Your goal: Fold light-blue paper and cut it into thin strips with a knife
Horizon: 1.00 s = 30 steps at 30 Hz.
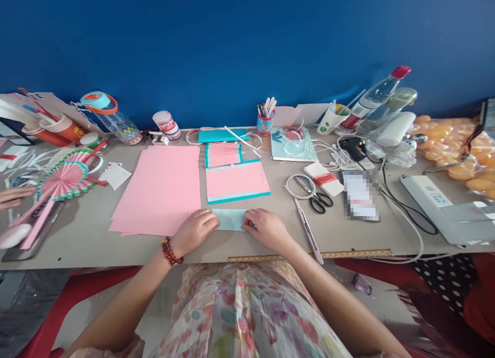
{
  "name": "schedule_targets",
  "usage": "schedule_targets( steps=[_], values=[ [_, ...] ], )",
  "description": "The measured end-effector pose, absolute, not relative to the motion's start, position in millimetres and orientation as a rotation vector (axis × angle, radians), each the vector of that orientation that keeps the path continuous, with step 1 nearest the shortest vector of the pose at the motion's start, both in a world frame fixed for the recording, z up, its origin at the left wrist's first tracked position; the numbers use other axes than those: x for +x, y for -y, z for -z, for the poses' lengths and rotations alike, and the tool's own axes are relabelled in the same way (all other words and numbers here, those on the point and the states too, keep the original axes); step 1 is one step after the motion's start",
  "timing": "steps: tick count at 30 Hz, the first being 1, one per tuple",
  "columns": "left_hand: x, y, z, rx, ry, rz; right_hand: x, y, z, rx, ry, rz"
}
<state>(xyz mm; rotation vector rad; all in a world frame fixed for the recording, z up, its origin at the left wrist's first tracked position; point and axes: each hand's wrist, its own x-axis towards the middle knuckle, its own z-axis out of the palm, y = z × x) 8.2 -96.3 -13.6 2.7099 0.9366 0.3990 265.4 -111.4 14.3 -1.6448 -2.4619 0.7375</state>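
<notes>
A small strip of light teal paper (230, 219) lies near the table's front edge. My left hand (195, 231) grips its left end with curled fingers, and a red bead bracelet is on that wrist. My right hand (266, 228) pinches the strip's right end. Just beyond the strip lie a folded pink sheet with a teal edge (236, 182) and a smaller pleated pink piece (224, 154). A stack of large pink paper (160, 190) lies to the left of my hands.
Black-handled scissors (315, 197), a craft knife (308, 231) and a phone (359, 195) lie to the right. A wooden ruler (348, 254) runs along the front edge. Paper fans (62, 180), cups, bottles, a pen pot (265, 121) and cables crowd the back. Another person's hand (13, 197) shows at far left.
</notes>
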Motion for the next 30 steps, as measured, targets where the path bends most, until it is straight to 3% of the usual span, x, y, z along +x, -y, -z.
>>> schedule_targets(
  steps=[30],
  values=[
    [7.3,94.9,14.5,3.001,-0.788,-0.329,266.5,110.8,-9.3,-1.625,2.450,-0.738]
  ],
)
